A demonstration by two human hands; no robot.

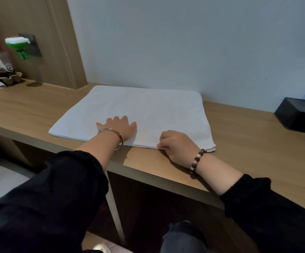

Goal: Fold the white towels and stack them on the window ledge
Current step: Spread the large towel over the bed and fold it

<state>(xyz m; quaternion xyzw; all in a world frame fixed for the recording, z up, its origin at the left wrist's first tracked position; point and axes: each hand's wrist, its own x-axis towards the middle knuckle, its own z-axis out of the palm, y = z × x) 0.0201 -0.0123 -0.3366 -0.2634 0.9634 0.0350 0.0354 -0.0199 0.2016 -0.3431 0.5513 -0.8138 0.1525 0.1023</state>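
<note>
Head view: white towel (148,106) lies flat on the wooden counter (29,106). Left hand (118,127) presses its 7 o'clock part, fingers spread; right hand (175,143) pinches the 5 o'clock hem. Probably soft, light and limp, so best lifted by the corners.

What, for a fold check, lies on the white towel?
The left hand lies flat on the white towel; right hand pinches its near edge. Cloth under the palm is hidden.

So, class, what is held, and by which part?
Right hand pinches the white towel at its near edge; left hand only presses flat on it.
</note>
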